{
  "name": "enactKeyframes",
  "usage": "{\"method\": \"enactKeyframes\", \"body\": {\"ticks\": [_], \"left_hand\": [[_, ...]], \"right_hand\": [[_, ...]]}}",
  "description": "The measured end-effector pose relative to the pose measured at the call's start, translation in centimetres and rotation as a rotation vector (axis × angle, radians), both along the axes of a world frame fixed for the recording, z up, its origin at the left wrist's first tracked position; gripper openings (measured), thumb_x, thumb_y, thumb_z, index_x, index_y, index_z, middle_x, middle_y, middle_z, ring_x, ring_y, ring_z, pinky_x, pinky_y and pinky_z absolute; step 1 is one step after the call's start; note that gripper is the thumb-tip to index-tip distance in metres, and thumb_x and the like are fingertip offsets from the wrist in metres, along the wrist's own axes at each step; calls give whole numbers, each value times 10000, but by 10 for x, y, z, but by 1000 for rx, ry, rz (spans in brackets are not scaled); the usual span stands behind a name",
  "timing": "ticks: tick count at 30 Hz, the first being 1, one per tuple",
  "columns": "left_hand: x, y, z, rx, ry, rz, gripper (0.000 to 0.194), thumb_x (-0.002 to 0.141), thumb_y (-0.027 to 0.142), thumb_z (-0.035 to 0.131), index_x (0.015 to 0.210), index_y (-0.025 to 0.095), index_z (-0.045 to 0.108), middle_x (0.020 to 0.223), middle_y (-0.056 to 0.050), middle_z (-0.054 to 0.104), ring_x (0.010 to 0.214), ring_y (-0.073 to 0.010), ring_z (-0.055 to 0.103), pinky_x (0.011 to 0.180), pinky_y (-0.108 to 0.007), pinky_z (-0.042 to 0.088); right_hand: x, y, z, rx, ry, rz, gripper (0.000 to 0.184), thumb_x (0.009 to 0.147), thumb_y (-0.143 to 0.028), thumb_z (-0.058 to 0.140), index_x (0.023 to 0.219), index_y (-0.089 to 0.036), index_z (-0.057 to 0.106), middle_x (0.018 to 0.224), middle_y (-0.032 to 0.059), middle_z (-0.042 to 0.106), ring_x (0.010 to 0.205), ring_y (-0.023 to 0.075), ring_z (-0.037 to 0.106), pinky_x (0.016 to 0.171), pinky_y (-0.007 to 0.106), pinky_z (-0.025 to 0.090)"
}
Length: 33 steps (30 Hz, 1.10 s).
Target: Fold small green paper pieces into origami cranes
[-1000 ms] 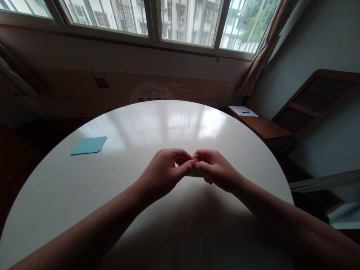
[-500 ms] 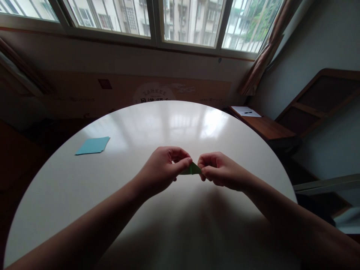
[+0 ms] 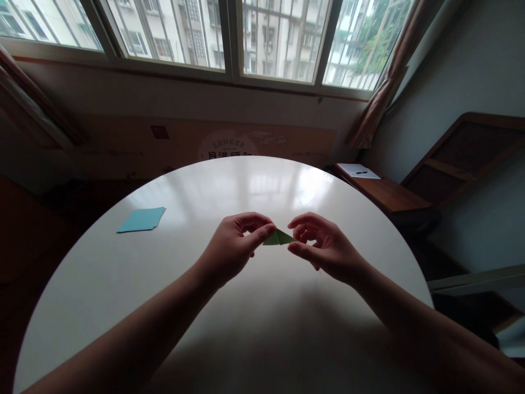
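Note:
A small piece of folded green paper [image 3: 279, 237] is held above the white round table [image 3: 229, 186], its pointed tip turned to the right. My left hand [image 3: 240, 241] pinches the paper's left side between thumb and fingers, which cover part of it. Around the right tip, my right hand [image 3: 322, 241] has its thumb and curled index finger apart. The tip lies in the gap between them; whether it touches a finger I cannot tell.
A stack of light blue paper sheets [image 3: 141, 219] lies on the table's left side. Beyond the table at the right stands a brown wooden side table [image 3: 394, 192] with white paper [image 3: 348, 170] and a black pen [image 3: 361, 173]. Barred windows [image 3: 283, 41] line the back wall.
The right thumb and fingers have come apart, loosening their pinch on the paper's tip. More of the green paper shows now. My left hand keeps its hold. The view has tilted slightly.

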State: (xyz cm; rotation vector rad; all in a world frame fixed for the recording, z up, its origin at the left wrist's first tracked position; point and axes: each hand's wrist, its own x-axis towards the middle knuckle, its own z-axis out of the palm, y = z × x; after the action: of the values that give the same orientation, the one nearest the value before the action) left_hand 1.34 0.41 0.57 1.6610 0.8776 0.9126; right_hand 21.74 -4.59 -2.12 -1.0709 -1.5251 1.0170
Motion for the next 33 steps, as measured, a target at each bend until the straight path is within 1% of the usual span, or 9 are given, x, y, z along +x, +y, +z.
{"method": "enactKeyframes", "body": {"ticks": [6,9,11,15,19,23,27,30,33], "left_hand": [[8,-7,-7,-96,-141,51,262,788,385,748,870,155,655,641,31,570,489,-78,468,402,-172,376],[11,-12,-7,-222,-206,141,326,798,462,719,849,174,574,732,16,586,564,-115,544,403,-187,410],[13,-16,-6,-309,-165,100,351,822,500,680,855,162,593,828,-28,632,639,-138,589,431,-196,437],[17,-24,-4,-351,-82,-35,350,838,470,669,947,138,682,933,-99,693,858,-202,640,531,-210,488],[16,-24,0,-357,-93,-25,268,844,379,664,899,120,702,877,-105,711,843,-197,658,578,-217,499],[11,-19,5,-314,-87,6,213,836,339,649,864,131,688,806,-73,709,764,-186,675,591,-243,524],[4,-16,11,-160,46,-48,158,813,283,634,755,139,664,686,-45,685,649,-179,668,544,-252,521],[0,-15,15,-111,118,-85,136,800,246,623,729,142,671,615,-17,647,550,-144,614,511,-241,507],[-1,-15,16,-124,119,-95,113,786,235,624,749,149,687,605,-2,622,521,-127,574,475,-223,492]], "right_hand": [[-15,-5,-2,310,-99,-203,36,817,-194,714,823,-187,678,733,9,609,638,128,572,424,190,407],[-12,-4,-1,498,-213,-336,47,824,-144,696,807,-188,693,705,5,628,612,122,575,468,213,435],[-10,-4,-2,614,-291,-400,62,834,-133,689,809,-188,700,701,8,638,595,118,573,486,226,446],[-13,-5,-2,785,-465,-401,86,852,-125,679,832,-205,707,731,22,672,639,137,599,531,252,465],[-17,-9,-1,870,-569,-349,81,855,-141,687,855,-221,699,765,23,686,684,151,607,613,291,499],[-18,-14,1,797,-478,-256,152,820,-232,736,956,-227,669,819,28,652,689,156,582,560,280,486],[-15,-12,0,466,-93,-311,212,867,-295,688,1053,-247,597,830,5,589,672,136,561,444,210,445],[-14,-7,-1,214,124,-176,241,898,-350,659,1112,-249,612,854,14,613,685,144,600,395,190,459],[-14,-6,-1,95,217,-62,258,863,-329,712,1095,-224,669,820,26,666,666,157,640,380,195,489]]}}
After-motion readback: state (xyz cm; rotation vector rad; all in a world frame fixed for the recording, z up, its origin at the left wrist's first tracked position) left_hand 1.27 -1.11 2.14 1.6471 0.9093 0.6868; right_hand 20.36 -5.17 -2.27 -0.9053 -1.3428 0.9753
